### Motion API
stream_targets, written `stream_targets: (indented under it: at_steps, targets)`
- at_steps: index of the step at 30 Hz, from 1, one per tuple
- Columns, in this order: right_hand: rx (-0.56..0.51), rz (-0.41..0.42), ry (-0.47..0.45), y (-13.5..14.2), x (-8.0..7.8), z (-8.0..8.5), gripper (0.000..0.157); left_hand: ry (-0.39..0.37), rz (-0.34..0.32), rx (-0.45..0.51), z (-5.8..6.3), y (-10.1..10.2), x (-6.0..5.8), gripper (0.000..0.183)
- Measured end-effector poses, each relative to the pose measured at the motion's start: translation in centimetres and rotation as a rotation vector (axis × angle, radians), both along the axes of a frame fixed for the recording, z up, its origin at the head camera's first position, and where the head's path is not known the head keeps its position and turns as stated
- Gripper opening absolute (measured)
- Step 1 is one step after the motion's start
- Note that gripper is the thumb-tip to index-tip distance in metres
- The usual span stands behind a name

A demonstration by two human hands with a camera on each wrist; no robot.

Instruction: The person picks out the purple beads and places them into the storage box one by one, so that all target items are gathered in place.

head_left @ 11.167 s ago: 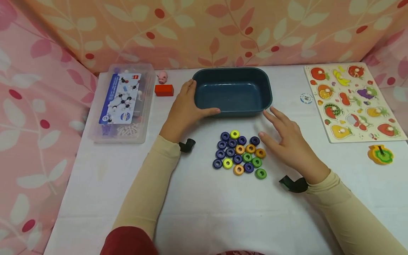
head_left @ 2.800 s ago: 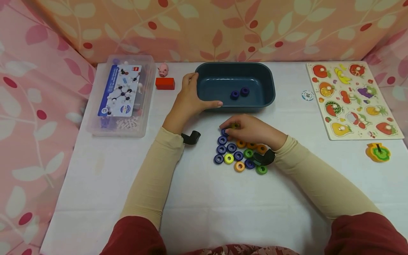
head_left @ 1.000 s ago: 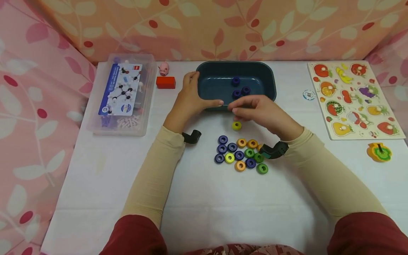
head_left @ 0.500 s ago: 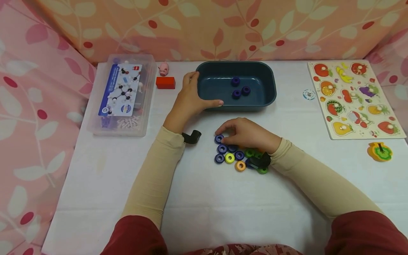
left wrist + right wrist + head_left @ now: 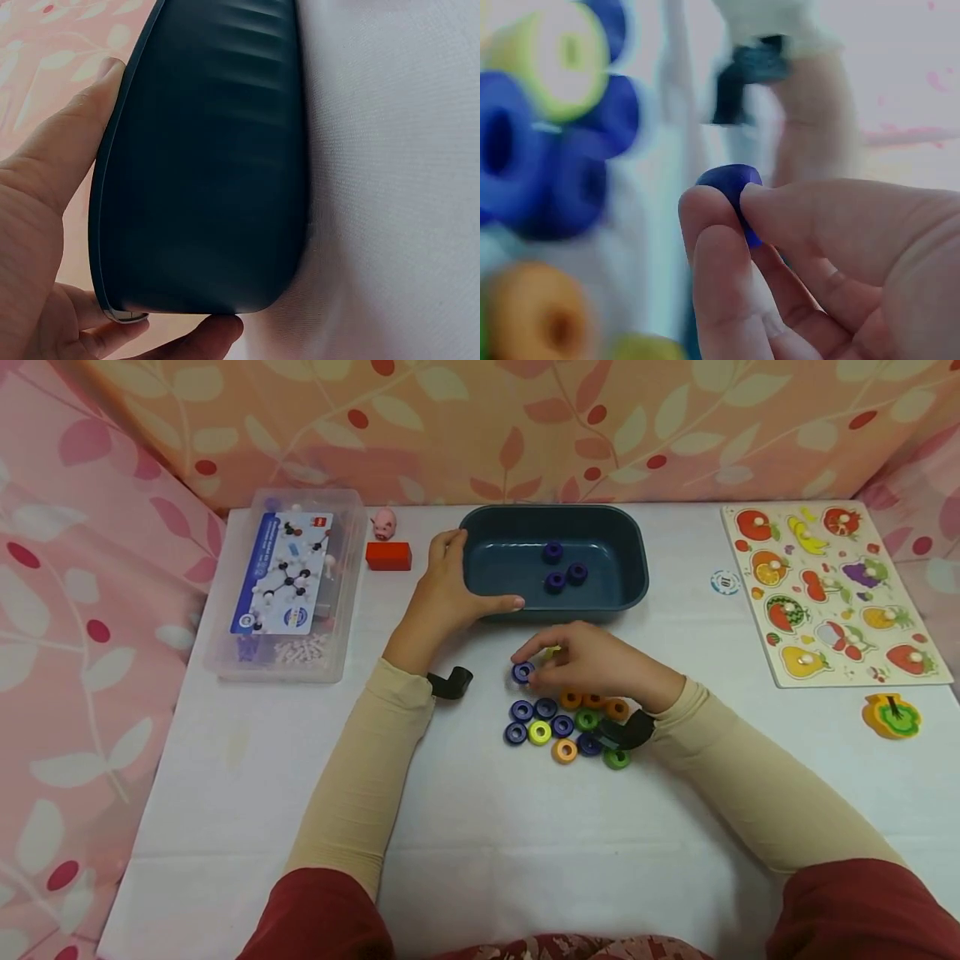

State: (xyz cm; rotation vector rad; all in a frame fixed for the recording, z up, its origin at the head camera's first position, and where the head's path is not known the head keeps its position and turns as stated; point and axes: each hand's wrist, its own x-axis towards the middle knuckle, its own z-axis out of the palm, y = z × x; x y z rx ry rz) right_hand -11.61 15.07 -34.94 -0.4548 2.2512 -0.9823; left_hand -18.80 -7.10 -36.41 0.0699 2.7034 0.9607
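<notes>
A dark blue plastic tub (image 5: 502, 568) stands at the back of the table with three purple ring beads (image 5: 577, 573) inside. My left hand (image 5: 442, 597) holds its left end, thumb along the front rim and fingers around the side; the left wrist view shows the tub's outer wall (image 5: 202, 165) close up. Between thumb and fingertips my right hand (image 5: 603, 667) pinches a purple ring bead (image 5: 522, 672), just in front of the tub. In the right wrist view that bead (image 5: 731, 180) is partly covered by the fingers. A yellow bead (image 5: 553, 652) is mostly hidden behind the right hand.
Below the right hand lie several loose beads: purple (image 5: 516, 732), yellow (image 5: 539, 732), orange (image 5: 565, 751) and green (image 5: 617, 758). A clear kit box (image 5: 341, 585), pink pig (image 5: 384, 523) and red block (image 5: 388, 557) stand left. Right are a chip (image 5: 725, 582), fruit puzzle (image 5: 832, 593) and tree piece (image 5: 892, 717).
Over the earlier frames three purple beads have come into the tub. In the last half second my right hand has lifted another from the group toward the tub. The left hand stays put.
</notes>
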Motion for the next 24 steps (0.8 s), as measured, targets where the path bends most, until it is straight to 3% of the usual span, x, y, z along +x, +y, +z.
stream_targets:
  at_steps: [6, 10, 17, 24]
  targets:
    - [-0.059, -0.220, -0.026, 2.2, -2.7, 3.0, 0.038, -0.006, 0.005, -0.004, 0.0, 0.1, -0.1, 0.133]
    - [-0.079, -0.357, -0.049, 3.0, -5.5, 3.3, 0.047, -0.010, 0.002, -0.013, 0.0, 0.1, -0.1, 0.133]
    - [-0.093, -0.392, -0.106, 1.8, -9.3, 1.6, 0.050, -0.024, 0.015, -0.019, 0.0, 0.2, 0.0, 0.131]
    - [-0.105, -0.427, -0.160, 0.9, -10.7, 0.8, 0.052, -0.026, 0.028, -0.024, 0.1, 0.4, 0.0, 0.130]
